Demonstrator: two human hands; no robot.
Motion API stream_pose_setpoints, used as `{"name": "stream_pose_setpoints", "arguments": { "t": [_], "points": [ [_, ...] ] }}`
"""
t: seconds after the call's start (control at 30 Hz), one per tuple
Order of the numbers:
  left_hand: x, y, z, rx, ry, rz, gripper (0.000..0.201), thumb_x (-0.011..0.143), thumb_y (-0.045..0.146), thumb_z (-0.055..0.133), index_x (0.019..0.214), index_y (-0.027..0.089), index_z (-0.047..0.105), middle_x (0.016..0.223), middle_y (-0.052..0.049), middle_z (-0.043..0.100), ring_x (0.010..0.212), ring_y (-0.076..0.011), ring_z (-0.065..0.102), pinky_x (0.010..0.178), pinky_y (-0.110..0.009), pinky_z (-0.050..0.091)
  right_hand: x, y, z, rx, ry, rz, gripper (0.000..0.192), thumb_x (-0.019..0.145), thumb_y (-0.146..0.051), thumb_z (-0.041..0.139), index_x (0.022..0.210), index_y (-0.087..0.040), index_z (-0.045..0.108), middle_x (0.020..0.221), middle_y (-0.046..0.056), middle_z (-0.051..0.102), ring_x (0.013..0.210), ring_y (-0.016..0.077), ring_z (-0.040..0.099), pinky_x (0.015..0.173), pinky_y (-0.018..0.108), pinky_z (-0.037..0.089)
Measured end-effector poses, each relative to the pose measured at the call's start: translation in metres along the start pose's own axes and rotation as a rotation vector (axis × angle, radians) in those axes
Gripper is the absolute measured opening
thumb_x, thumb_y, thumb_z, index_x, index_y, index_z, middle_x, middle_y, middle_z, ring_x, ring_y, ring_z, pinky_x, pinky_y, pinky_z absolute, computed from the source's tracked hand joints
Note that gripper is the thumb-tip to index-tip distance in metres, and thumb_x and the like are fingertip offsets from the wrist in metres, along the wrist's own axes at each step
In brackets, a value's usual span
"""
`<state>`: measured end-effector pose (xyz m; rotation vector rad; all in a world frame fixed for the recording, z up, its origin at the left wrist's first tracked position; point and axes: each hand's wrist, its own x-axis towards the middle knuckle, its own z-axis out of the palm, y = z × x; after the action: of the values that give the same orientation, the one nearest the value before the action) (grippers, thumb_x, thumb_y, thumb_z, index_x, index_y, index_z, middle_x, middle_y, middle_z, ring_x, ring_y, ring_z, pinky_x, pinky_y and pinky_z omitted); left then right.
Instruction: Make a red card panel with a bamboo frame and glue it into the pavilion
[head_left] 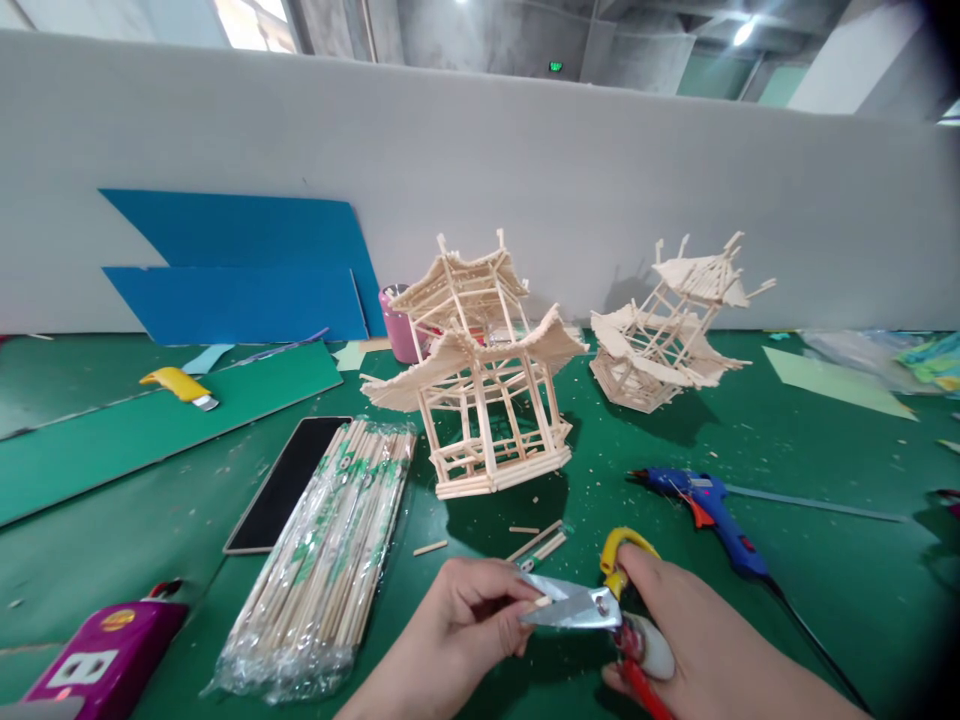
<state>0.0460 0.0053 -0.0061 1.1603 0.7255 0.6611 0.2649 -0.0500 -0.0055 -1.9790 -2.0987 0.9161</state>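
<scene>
My right hand (697,640) grips scissors (592,605) with yellow and red handles, their silver blades pointing left. My left hand (469,620) pinches a short wooden stick piece (541,602) right at the blades. A two-tiered pavilion model of wooden sticks (480,375) stands upright just beyond my hands. Between the model and my hands lie a few loose cut sticks (536,545).
A second stick pavilion (671,330) leans tilted at the right. A blue glue gun (709,505) lies right of centre with its cord trailing. A wrapped bundle of sticks (330,550), a phone (289,482), a yellow utility knife (180,387), a purple box (105,655), a pink cup (397,325), blue sheets (240,265).
</scene>
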Motion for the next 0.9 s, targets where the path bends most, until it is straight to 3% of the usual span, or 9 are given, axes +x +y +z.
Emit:
{"name": "stream_pose_setpoints", "arguments": {
  "t": [0.13,0.43,0.67,0.9],
  "points": [
    [-0.003,-0.004,-0.002,-0.030,-0.004,0.000,0.018,0.068,0.036,0.068,0.070,0.018,0.072,0.057,0.000,0.054,0.053,-0.0090,0.043,0.049,-0.020,0.031,0.002,-0.003,-0.001,-0.028,-0.043,-0.044,0.031,0.064,-0.030,0.055,0.091,-0.018,0.044,0.085,0.009,0.060,0.073,0.0243,0.057,0.060,0.032,0.039],
    [-0.005,-0.007,-0.001,-0.121,0.025,-0.036,0.022,0.065,0.039,0.070,0.068,0.018,0.071,0.056,0.001,0.054,0.052,-0.0074,0.042,0.049,-0.019,0.031,0.005,0.001,0.003,-0.101,-0.088,-0.100,0.034,0.061,-0.030,0.054,0.090,-0.018,0.042,0.076,0.007,0.063,0.061,0.0230,0.056,0.052,0.030,0.033],
    [-0.008,-0.017,0.002,-0.257,0.127,-0.070,0.016,0.061,0.030,0.075,0.069,0.018,0.069,0.057,0.002,0.057,0.052,-0.0075,0.046,0.050,-0.019,0.034,0.005,0.003,0.007,-0.092,-0.085,-0.114,0.027,0.060,-0.029,0.054,0.082,-0.020,0.041,0.067,0.003,0.059,0.056,0.0202,0.054,0.050,0.028,0.030],
    [-0.002,-0.017,0.001,-0.193,0.101,-0.065,0.017,0.063,0.032,0.073,0.067,0.016,0.071,0.057,0.000,0.058,0.050,-0.0072,0.043,0.048,-0.019,0.031,0.006,0.005,0.013,-0.047,-0.063,-0.095,0.024,0.061,-0.026,0.055,0.079,-0.021,0.040,0.067,0.002,0.058,0.055,0.0182,0.052,0.050,0.027,0.031]
  ]
}}
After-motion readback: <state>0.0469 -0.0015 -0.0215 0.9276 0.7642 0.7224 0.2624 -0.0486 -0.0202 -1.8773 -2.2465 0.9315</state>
